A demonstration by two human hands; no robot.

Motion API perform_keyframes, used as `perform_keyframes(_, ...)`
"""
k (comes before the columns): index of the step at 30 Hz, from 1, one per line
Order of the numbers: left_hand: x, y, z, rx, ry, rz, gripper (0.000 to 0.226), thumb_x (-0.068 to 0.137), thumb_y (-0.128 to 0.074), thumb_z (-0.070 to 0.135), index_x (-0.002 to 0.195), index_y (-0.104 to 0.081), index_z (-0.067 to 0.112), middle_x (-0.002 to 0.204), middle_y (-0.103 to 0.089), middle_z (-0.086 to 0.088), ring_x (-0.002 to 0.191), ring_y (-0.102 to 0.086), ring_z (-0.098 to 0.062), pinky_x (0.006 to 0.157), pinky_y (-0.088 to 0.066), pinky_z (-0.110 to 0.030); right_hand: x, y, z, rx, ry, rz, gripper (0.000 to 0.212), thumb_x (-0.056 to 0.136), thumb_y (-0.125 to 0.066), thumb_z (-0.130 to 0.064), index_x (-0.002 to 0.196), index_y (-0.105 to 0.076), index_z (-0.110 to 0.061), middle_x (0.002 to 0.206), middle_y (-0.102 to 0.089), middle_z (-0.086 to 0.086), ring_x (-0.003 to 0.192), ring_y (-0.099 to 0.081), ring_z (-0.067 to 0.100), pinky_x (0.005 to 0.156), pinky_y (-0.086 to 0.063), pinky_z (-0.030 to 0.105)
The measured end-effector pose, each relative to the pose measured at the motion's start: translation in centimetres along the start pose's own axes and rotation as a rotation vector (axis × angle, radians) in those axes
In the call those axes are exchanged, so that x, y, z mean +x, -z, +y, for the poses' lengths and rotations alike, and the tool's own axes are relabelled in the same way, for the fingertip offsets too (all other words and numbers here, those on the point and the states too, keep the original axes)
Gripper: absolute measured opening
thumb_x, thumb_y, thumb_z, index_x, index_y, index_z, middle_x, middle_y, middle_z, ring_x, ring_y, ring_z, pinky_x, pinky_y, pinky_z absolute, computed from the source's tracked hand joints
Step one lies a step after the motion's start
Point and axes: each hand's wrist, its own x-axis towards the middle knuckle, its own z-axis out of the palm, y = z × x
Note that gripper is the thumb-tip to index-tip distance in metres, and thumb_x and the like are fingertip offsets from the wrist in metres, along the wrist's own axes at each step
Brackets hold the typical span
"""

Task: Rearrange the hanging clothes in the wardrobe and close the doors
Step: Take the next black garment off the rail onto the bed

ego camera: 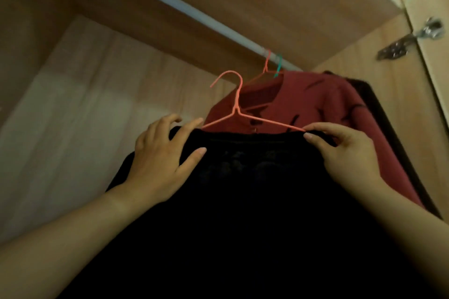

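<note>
The bare left forearm (73, 233) rises from the lower left corner of the view, and the right forearm (413, 221) from the lower right. The left hand (158, 160) shows its back, fingers hooked over the top of a black garment (243, 201), thumb spread across its front. The right hand (345, 155), level with it, pinches the garment's top edge between thumb and curled fingers.

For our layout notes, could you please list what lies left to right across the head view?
Left hand gripping the black garment → pink hanger's hook → right hand pinching the garment → metal door hinge.
</note>
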Motion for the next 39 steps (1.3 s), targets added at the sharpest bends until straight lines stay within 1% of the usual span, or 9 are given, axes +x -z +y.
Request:
perform_keyframes(2, -2.0, 0.4, -0.4, 0.023, 0.003, -0.158, 0.066, 0.083, -0.021, 0.067, 0.14, -0.033, 0.036, 0.132, -0.044, -0.003, 0.12, -0.045, -0.024, 0.093, -0.04, -0.043, -3.8, 0.4, 0.5, 0.034, -0.024, 0.005, 0.017, 0.078, -0.071, -0.032, 0.078, -0.066, -0.048, 0.088, -0.07, -0.018, 0.09, -0.065, 0.005, 0.087, -0.05, 0.033)
perform_keyframes(5, -5.1, 1.4, -0.4, -0.038, 0.014, -0.36, 0.061, 0.079, -0.019, 0.072, 0.129, -0.037, 0.041, 0.121, -0.053, 0.007, 0.105, -0.056, -0.018, 0.071, -0.043, -0.032, -8.9, 1.0, 1.1, 0.121, -0.087, -0.012, 0.021, 0.079, -0.072, -0.026, 0.08, -0.067, -0.046, 0.087, -0.07, -0.017, 0.089, -0.065, 0.004, 0.088, -0.05, 0.031)
perform_keyframes(8, -8.2, 3.2, 0.7, -0.038, 0.029, -0.321, 0.05, 0.079, -0.022, 0.071, 0.112, -0.046, 0.042, 0.108, -0.057, 0.012, 0.094, -0.059, -0.016, 0.063, -0.035, -0.028, -13.6, 1.6, 1.4, 0.178, -0.106, -0.052, 0.023, 0.08, -0.072, -0.018, 0.088, -0.068, -0.039, 0.088, -0.069, -0.014, 0.087, -0.065, 0.005, 0.087, -0.049, 0.028)
perform_keyframes(13, -13.0, 7.5, 5.0, -0.011, 0.116, -0.221, 0.043, 0.082, -0.03, 0.067, 0.103, -0.054, 0.039, 0.098, -0.062, 0.003, 0.083, -0.063, -0.028, 0.061, -0.042, -0.031, -19.6, 4.3, 0.9, 0.145, -0.052, -0.059, 0.017, 0.084, -0.067, -0.011, 0.098, -0.071, -0.019, 0.092, -0.066, 0.0, 0.086, -0.061, 0.006, 0.082, -0.044, 0.014)
perform_keyframes(18, -16.8, 13.6, 11.2, 0.01, 0.206, -0.143, 0.042, 0.084, -0.04, 0.06, 0.098, -0.065, 0.028, 0.089, -0.061, -0.001, 0.081, -0.06, -0.029, 0.06, -0.043, -0.035, -23.7, 9.6, -1.1, 0.172, -0.048, 0.054, 0.016, 0.086, -0.066, -0.012, 0.1, -0.072, -0.011, 0.093, -0.062, 0.004, 0.086, -0.058, 0.009, 0.081, -0.042, 0.015)
perform_keyframes(23, -19.8, 20.6, 18.2, 0.071, 0.263, -0.18, 0.034, 0.085, -0.045, 0.057, 0.097, -0.063, 0.03, 0.086, -0.059, 0.002, 0.08, -0.059, -0.024, 0.058, -0.038, -0.031, -25.9, 17.0, -2.8, 0.217, -0.057, -0.006, 0.015, 0.086, -0.065, -0.016, 0.099, -0.072, -0.01, 0.093, -0.059, 0.0, 0.086, -0.057, 0.011, 0.082, -0.04, 0.011)
perform_keyframes(30, -25.2, 30.2, 27.2, 0.134, 0.341, -0.263, 0.036, 0.084, -0.044, 0.056, 0.094, -0.063, 0.026, 0.083, -0.053, 0.006, 0.069, -0.055, -0.019, 0.052, -0.031, -0.026, -30.2, 26.9, -5.7, 0.313, -0.116, -0.121, 0.013, 0.086, -0.067, -0.013, 0.097, -0.073, -0.009, 0.093, -0.063, 0.007, 0.086, -0.059, 0.013, 0.083, -0.041, 0.013)
perform_keyframes(35, -27.1, 35.8, 31.9, 0.135, 0.338, -0.32, 0.035, 0.087, -0.045, 0.053, 0.094, -0.064, 0.025, 0.082, -0.053, 0.007, 0.062, -0.049, -0.014, 0.047, -0.028, -0.016, -32.7, 33.9, -8.1, 0.297, -0.15, -0.144, 0.014, 0.086, -0.066, -0.015, 0.096, -0.073, -0.008, 0.092, -0.063, 0.007, 0.085, -0.059, 0.014, 0.081, -0.041, 0.013)
perform_keyframes(39, -29.1, 39.2, 35.0, 0.097, 0.317, -0.371, 0.035, 0.088, -0.047, 0.052, 0.096, -0.066, 0.024, 0.082, -0.053, 0.008, 0.058, -0.051, -0.015, 0.043, -0.029, -0.018, -35.8, 39.3, -10.0, 0.257, -0.223, -0.173, 0.012, 0.085, -0.067, -0.013, 0.095, -0.073, -0.009, 0.092, -0.06, 0.0, 0.084, -0.058, 0.009, 0.08, -0.041, 0.013)
